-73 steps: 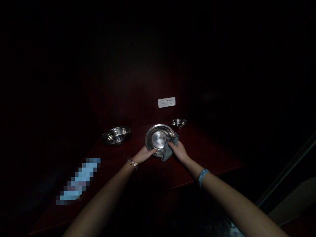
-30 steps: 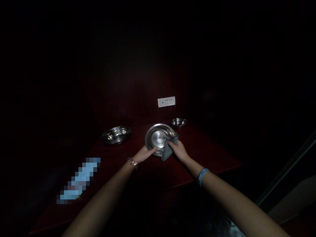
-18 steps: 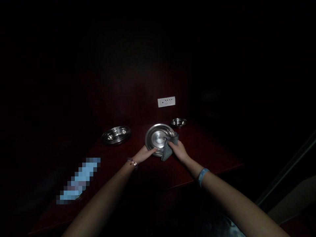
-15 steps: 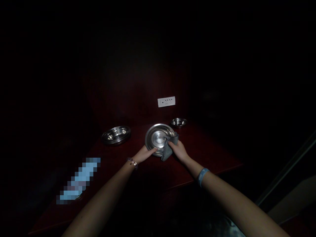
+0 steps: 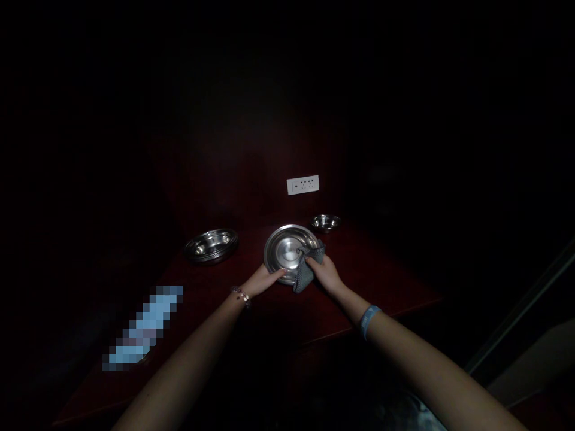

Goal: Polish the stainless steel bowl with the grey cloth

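Observation:
A shiny round steel dish point(image 5: 287, 251) is held up over the dark red table, its hollow inside tilted toward me. My left hand point(image 5: 263, 280) grips its lower left rim, thumb on the inner side and the other fingers hidden beneath. On the right rim, my right hand point(image 5: 326, 272) pinches a grey cloth point(image 5: 306, 272), which is folded over the edge and partly covers the inside. A stack of similar steel dishes point(image 5: 211, 245) rests on the table to the left. Behind the held dish, to its right, stands another steel dish point(image 5: 326, 223).
The red table point(image 5: 381, 269) runs back to a dark wall bearing a white socket panel point(image 5: 303, 185). A blurred-out blue oblong point(image 5: 146, 329) lies at the table's left front. The front edge crosses below my forearms. Deep shadow hides the sides.

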{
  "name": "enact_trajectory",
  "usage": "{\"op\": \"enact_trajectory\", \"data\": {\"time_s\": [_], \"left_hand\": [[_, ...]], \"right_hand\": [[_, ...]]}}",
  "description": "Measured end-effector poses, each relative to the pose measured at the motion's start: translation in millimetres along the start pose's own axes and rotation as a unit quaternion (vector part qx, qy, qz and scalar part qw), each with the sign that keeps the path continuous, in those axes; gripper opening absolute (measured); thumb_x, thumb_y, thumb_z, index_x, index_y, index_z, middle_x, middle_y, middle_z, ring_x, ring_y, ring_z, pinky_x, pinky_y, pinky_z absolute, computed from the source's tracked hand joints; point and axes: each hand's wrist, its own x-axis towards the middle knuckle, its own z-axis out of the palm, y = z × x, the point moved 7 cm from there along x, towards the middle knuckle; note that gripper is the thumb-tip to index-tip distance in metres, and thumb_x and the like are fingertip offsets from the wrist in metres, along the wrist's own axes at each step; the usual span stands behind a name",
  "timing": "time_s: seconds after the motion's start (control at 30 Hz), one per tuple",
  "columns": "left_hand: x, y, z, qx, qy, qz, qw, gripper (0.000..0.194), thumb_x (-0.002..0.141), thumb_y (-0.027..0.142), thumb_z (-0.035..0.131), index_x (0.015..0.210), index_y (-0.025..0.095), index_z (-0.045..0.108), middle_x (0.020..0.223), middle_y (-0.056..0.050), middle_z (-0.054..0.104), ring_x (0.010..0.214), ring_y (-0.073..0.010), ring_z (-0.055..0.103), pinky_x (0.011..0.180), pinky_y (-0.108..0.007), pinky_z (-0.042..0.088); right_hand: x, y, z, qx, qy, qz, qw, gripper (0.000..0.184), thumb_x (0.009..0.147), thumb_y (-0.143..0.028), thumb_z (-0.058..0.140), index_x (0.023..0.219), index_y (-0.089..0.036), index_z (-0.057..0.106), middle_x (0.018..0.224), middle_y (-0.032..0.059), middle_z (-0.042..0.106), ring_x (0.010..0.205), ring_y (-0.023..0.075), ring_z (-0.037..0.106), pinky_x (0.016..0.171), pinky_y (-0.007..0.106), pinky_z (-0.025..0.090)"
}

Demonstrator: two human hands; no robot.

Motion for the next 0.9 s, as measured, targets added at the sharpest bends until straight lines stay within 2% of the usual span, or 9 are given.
{"op": "enact_trajectory", "data": {"time_s": [0.9], "left_hand": [[1.1, -2.4, -0.1, 0.008, 0.004, 0.001, 1.000, 0.060, 0.080, 0.042, 0.066, 0.132, 0.013, 0.054, 0.139, -0.013, 0.057, 0.131, -0.0281, 0.051, 0.117, -0.045, 0.030]], "right_hand": [[-0.8, -1.6, 0.2, 0.004, -0.001, -0.006, 1.000, 0.026, 0.073, -0.032, 0.061, 0.092, -0.017, 0.069, 0.095, 0.0061, 0.073, 0.090, 0.0230, 0.067, 0.085, 0.036, 0.052]]}}
